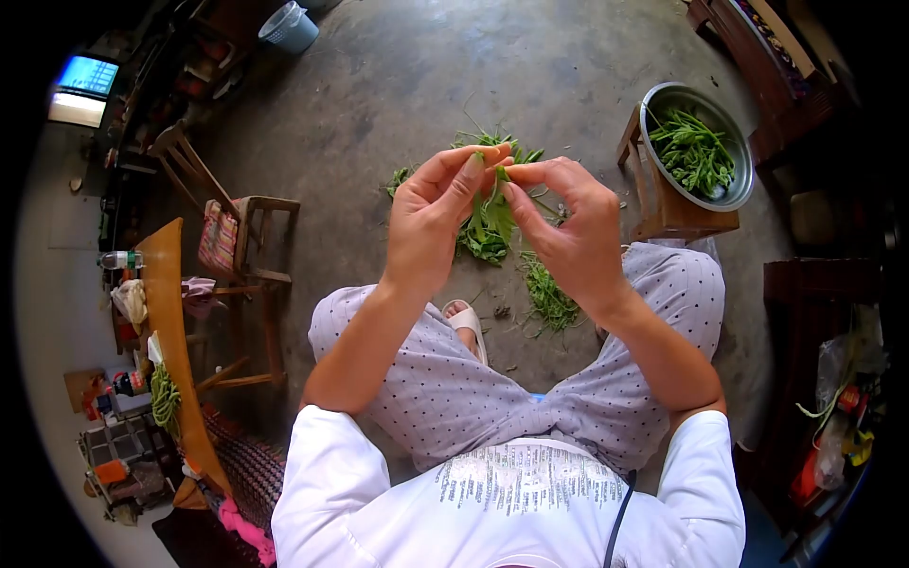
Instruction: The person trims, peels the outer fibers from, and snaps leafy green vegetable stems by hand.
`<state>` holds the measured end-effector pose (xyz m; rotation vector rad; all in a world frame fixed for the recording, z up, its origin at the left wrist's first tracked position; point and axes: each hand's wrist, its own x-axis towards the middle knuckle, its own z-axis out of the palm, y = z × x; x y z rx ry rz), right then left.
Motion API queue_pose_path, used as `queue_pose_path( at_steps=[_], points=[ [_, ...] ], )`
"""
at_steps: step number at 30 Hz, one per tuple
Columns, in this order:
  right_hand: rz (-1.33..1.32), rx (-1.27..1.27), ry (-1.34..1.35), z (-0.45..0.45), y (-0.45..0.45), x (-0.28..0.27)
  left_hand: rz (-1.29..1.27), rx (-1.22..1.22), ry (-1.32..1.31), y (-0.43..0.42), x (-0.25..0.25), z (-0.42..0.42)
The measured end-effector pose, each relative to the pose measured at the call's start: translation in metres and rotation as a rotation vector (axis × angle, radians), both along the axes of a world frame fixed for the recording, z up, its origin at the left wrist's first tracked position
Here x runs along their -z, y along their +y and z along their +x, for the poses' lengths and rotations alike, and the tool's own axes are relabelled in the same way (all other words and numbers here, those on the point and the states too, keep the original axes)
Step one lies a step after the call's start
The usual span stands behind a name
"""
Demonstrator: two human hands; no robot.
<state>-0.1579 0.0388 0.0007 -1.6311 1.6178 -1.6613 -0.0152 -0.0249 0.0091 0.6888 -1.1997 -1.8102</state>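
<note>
My left hand (431,204) and my right hand (573,213) are raised close together in front of my knees. The fingertips of both pinch a green leafy stem (502,175); thumb and forefinger are closed on it on each side. Leaves hang below the fingers and overlap a pile of leafy greens (485,244) on the floor, so where one ends I cannot tell. A smaller heap of thin green stems (549,293) lies on the floor below my right hand.
At the right, a metal basin (743,180) of picked greens (691,151) rests on a wooden stool (684,221). A wooden chair (256,222) and a table (163,303) with a bundle of long green beans (164,396) stand left. A bucket (290,30) is at the back.
</note>
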Motion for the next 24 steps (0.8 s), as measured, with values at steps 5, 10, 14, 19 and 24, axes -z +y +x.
queue_pose_path(
  at_steps=[5,10,14,19,24],
  points=[
    [-0.008,-0.006,0.144,0.002,-0.001,0.006,0.127,0.057,0.127,-0.013,0.000,0.011],
    [0.027,-0.053,0.085,-0.005,-0.003,0.016,-0.075,-0.302,0.290,-0.059,-0.019,0.064],
    [0.257,-0.209,-0.365,-0.012,-0.006,0.020,-0.298,-0.509,-0.019,-0.061,-0.030,0.083],
    [0.380,-0.319,-0.595,-0.011,-0.005,0.016,-0.493,-0.089,-0.664,-0.002,-0.021,0.030],
    [0.116,-0.168,-0.156,0.002,-0.004,0.016,-0.367,-0.074,-0.589,0.007,-0.002,0.013]
  ],
)
